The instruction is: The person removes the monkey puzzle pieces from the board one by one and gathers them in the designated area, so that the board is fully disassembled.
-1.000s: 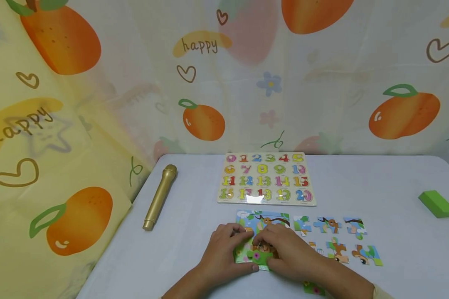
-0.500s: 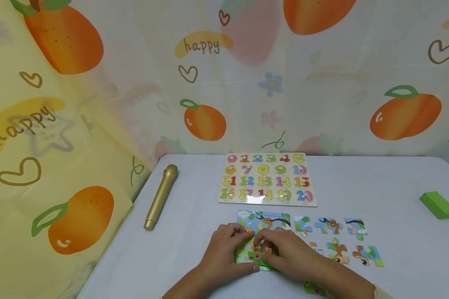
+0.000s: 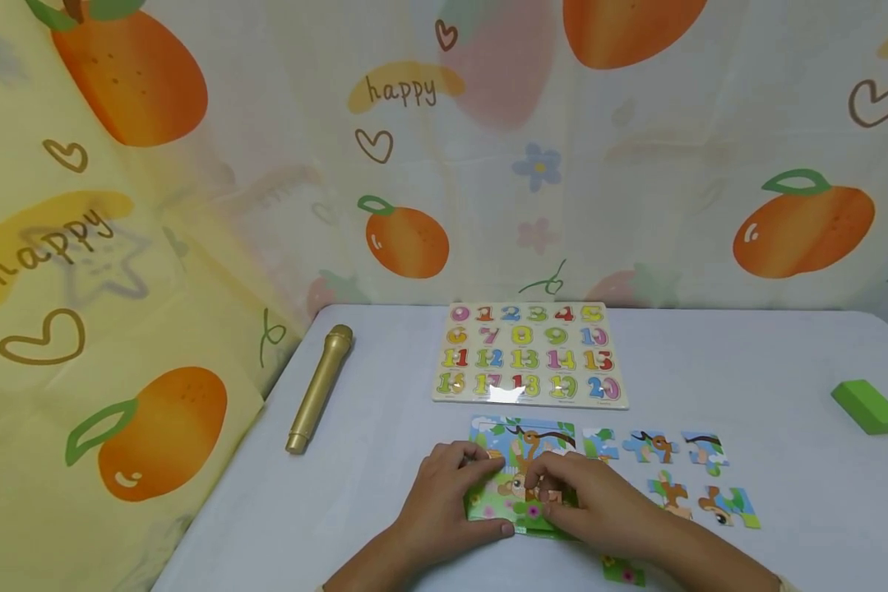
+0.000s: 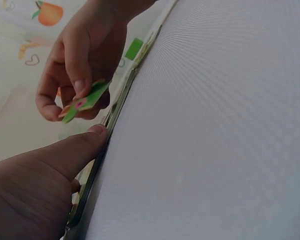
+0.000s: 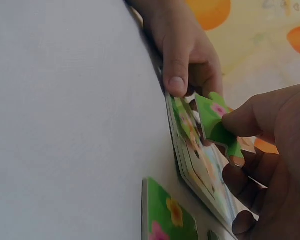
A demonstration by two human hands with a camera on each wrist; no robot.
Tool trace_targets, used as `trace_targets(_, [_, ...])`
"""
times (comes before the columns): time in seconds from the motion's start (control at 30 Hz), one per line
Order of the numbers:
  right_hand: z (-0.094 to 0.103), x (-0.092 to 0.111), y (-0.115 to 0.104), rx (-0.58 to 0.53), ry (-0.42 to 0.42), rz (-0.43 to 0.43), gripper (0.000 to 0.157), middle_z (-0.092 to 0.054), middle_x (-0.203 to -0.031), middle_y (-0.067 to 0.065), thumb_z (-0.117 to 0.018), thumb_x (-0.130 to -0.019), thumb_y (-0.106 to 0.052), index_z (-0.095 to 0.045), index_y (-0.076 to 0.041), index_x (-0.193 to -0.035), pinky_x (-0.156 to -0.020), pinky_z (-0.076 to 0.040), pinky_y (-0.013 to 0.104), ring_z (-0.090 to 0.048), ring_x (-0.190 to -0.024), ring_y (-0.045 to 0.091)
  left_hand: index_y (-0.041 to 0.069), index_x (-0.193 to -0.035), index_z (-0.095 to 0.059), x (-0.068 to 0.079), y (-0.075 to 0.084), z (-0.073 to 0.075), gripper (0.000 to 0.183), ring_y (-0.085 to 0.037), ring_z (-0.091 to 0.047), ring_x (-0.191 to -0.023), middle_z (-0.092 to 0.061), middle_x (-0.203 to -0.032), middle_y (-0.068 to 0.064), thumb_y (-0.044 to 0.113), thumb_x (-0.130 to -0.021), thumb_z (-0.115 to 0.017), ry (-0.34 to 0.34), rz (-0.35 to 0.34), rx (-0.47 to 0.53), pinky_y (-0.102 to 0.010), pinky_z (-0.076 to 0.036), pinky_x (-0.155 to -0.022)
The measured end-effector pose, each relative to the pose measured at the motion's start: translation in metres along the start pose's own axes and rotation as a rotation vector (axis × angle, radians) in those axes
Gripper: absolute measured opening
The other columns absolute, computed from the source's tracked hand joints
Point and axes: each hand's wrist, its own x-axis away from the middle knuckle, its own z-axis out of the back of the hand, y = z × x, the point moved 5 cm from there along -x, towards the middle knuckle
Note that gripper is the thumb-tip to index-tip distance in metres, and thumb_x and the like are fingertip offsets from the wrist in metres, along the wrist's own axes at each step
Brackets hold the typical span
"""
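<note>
My left hand holds the left side of a jigsaw puzzle board, its thumb along the near edge. The board carries a picture of an animal on a branch above green grass. Over the board's right part, my right hand pinches a green jigsaw piece with a pink flower between thumb and fingers. In the right wrist view the jigsaw piece is tilted and raised above the board. The left wrist view also shows the piece off the board. My right hand covers part of the picture.
Several loose jigsaw pieces lie right of the board, one green flowered piece nearer me. Behind the board is a number puzzle. A gold microphone lies at left, a green block at far right.
My right hand has moved a little to the right with the pinched green piece, uncovering an animal's face on the board. My left hand stays at the board's left side.
</note>
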Motion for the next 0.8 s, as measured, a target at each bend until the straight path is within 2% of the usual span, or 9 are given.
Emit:
trace_targets(0.13, [0.007,0.01,0.003,-0.019,0.012,0.066,0.022,-0.063,-0.093,-0.016,-0.069,-0.101,-0.01,-0.065,-0.03,-0.112,-0.072,-0.049,0.028,-0.057,-0.084,0.004,0.032,-0.144,-0.069,0.0,0.0,0.0,0.074,-0.012,-0.046,-0.117,-0.055,-0.13,0.01,0.066,-0.08,-0.086,-0.006,0.013,-0.01,-0.042,-0.041,-0.102])
trace_targets(0.23, [0.012,0.018,0.004,-0.009,0.024,0.083,0.023,-0.061,-0.092,-0.018,-0.069,-0.101,-0.01,-0.065,-0.029,-0.113,-0.07,-0.048,0.027,-0.056,-0.083,0.003,0.031,-0.144,-0.07,0.0,0.001,0.0,0.074,-0.013,-0.046,-0.117,-0.055,-0.131,0.01,0.065,-0.08,-0.087,-0.005,0.015,-0.005,-0.043,-0.041,-0.103])
trace_targets(0.43, [0.022,0.034,0.01,0.037,0.037,0.022,0.021,-0.061,-0.095,-0.018,-0.069,-0.103,-0.015,-0.064,-0.034,-0.112,-0.072,-0.046,0.026,-0.056,-0.087,0.003,0.031,-0.145,-0.069,0.002,-0.001,0.001,0.076,-0.014,-0.046,-0.118,-0.055,-0.132,0.009,0.067,-0.08,-0.086,-0.013,0.04,0.002,-0.045,-0.041,-0.104])
trace_targets(0.57, [0.028,0.043,0.012,0.038,0.055,0.032,0.025,-0.06,-0.094,-0.019,-0.068,-0.102,-0.01,-0.063,-0.033,-0.111,-0.072,-0.046,0.026,-0.057,-0.086,0.003,0.032,-0.145,-0.069,0.002,-0.003,0.0,0.077,-0.015,-0.045,-0.119,-0.055,-0.133,0.009,0.069,-0.08,-0.084,-0.029,0.062,0.008,-0.046,-0.04,-0.103])
trace_targets(0.8, [0.04,0.065,0.02,0.11,0.11,0.007,0.026,-0.059,-0.092,-0.021,-0.069,-0.102,-0.01,-0.063,-0.035,-0.11,-0.072,-0.042,0.025,-0.055,-0.088,0.002,0.031,-0.146,-0.068,-0.001,-0.003,-0.004,0.078,-0.014,-0.045,-0.118,-0.055,-0.131,0.01,0.071,-0.081,-0.083,-0.021,0.036,0.01,-0.046,-0.04,-0.103])
